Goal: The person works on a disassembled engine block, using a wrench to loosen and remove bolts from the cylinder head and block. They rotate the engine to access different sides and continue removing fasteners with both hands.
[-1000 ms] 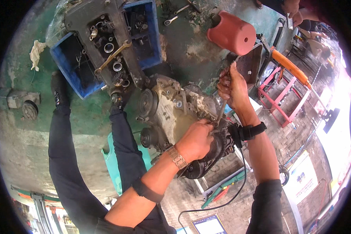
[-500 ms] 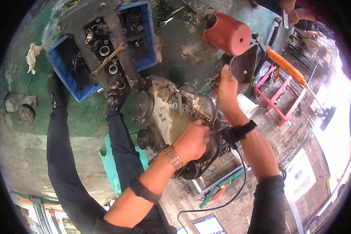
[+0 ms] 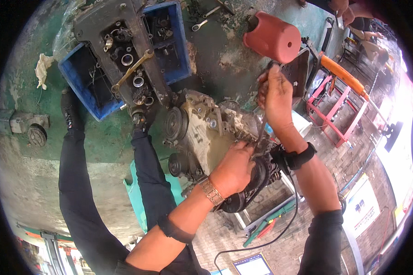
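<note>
In front of me a dirty engine (image 3: 209, 142) with a pale metal front cover stands beyond my hands. Black pulleys (image 3: 175, 123) sit on its left side, and a dark belt pulley (image 3: 258, 176) is low on its right. My left hand (image 3: 234, 169) is closed at the engine's right side, its fingertips around the lower end of a slim metal tool (image 3: 261, 130). Higher up, my right hand (image 3: 278, 98) has its fingers curled at the tool's upper end. My palm hides that end, so its exact kind is unclear.
At the far left, an engine cover (image 3: 89, 20) with a brass-coloured wrench (image 3: 133, 71) lies over blue crates (image 3: 188, 55). A red stool (image 3: 275, 39) lies on its side near a metal pan (image 3: 298, 73). Other items include a combination wrench (image 3: 197, 26), red frame (image 3: 326, 117) and white bucket (image 3: 302, 124).
The whole view has shifted slightly, with things now further right. My right hand has turned, showing more of its back, and risen a little relative to the stool. My left hand stays at the engine.
</note>
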`<state>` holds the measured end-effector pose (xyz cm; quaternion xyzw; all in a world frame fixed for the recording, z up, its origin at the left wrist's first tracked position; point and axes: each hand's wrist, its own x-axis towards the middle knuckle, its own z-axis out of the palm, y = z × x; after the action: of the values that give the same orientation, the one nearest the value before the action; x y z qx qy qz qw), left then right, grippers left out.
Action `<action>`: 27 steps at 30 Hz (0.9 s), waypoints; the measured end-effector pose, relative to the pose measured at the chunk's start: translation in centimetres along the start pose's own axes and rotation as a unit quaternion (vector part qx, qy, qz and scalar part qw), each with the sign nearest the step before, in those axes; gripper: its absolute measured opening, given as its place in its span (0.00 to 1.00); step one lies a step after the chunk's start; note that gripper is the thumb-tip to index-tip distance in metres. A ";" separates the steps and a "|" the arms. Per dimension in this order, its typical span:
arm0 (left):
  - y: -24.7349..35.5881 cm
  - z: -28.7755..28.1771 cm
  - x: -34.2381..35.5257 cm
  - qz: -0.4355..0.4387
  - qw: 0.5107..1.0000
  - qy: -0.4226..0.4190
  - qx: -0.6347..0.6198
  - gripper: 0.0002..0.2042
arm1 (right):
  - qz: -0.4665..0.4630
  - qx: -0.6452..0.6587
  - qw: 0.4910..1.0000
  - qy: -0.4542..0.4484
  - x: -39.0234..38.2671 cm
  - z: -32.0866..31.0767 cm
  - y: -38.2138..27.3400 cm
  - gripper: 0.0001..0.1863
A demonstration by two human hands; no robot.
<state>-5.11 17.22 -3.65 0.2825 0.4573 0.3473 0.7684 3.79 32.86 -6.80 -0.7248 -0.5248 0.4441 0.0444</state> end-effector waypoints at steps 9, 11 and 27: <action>0.1 -0.3 0.0 -0.012 1.000 -0.022 -0.017 0.19 | -0.127 -0.051 0.986 0.091 -3.3 -3.4 -1.3 0.19; 0.1 -0.2 0.1 -0.006 1.000 -0.020 -0.012 0.18 | -0.133 -0.063 0.984 0.105 -4.4 -3.9 -0.9 0.17; -0.3 -0.1 0.9 -0.006 1.000 -0.026 -0.011 0.11 | -0.008 0.115 0.989 0.092 -3.7 -4.1 -1.0 0.18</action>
<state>-4.84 17.80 -4.35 0.2804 0.4350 0.3402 0.7852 5.73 32.00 -1.57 -0.7485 -0.4699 0.4323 0.1792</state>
